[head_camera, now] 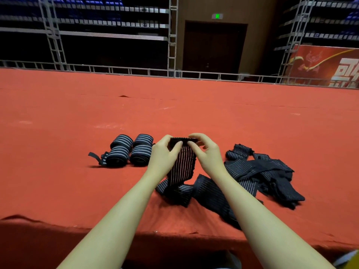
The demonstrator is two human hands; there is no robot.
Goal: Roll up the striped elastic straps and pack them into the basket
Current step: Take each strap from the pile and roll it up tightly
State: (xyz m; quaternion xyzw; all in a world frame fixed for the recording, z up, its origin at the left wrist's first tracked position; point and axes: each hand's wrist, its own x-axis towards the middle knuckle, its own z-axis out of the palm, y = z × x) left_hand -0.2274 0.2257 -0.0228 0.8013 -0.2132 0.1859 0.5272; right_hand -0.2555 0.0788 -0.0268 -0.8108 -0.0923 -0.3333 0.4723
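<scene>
Fingers (pixel 177 145) of both hands pinch top edge of striped strap (pixel 181 164), rest hanging below

surface: red carpet (pixel 194 105) covers a raised platform, front edge dropping into shadow | far edge: low metal railing (pixel 136 71) | behind: scaffold frame (pixel 172 35) with dark tiers and blue seats (pixel 93 0) | wall: brown, dark double door (pixel 213 47), green exit sign (pixel 217 16) | right: red banner (pixel 320 65) | light: dim
</scene>
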